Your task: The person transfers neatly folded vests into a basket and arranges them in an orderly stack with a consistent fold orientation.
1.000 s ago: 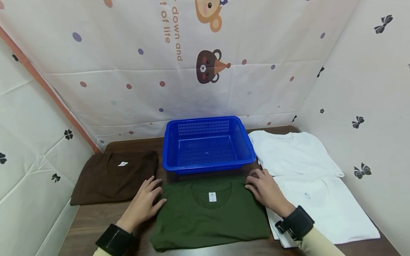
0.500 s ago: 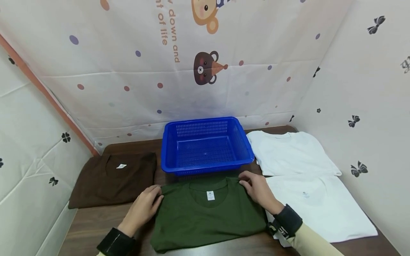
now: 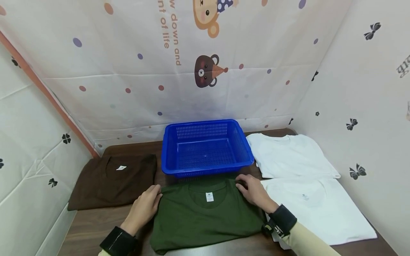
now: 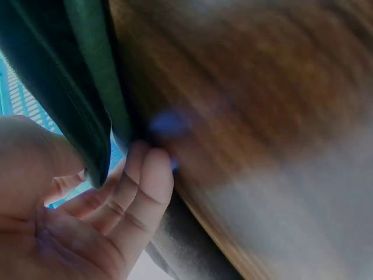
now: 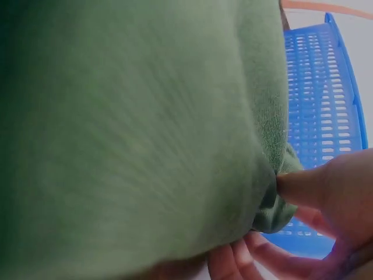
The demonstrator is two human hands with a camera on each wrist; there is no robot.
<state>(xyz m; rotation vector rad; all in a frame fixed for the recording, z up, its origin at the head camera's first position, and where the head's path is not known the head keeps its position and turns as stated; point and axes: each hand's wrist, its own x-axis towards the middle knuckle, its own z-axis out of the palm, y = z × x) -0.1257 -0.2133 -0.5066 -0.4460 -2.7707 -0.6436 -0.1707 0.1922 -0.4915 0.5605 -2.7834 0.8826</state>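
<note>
A folded dark green T-shirt point(image 3: 208, 222) lies on the table with its collar and white label facing up. At its far left corner my left hand point(image 3: 144, 206) holds the edge. The left wrist view has the green cloth between the thumb and the fingers point(image 4: 143, 204). My right hand point(image 3: 254, 192) pinches the far right corner, and in the right wrist view the cloth bunches under the thumb point(image 5: 303, 186). Behind the T-shirt stands a blue plastic basket point(image 3: 205, 170), with nothing in it.
To the left lies a folded brown T-shirt point(image 3: 112, 185). On the right are a folded white T-shirt point(image 3: 291, 156) at the back and another white T-shirt point(image 3: 320, 213) nearer. A printed curtain point(image 3: 160, 99) hangs behind the wooden table point(image 3: 96, 227).
Both hands have gone from lying flat beside the green T-shirt to gripping its far corners. The right hand has moved inward, and the T-shirt's right side has shifted slightly left.
</note>
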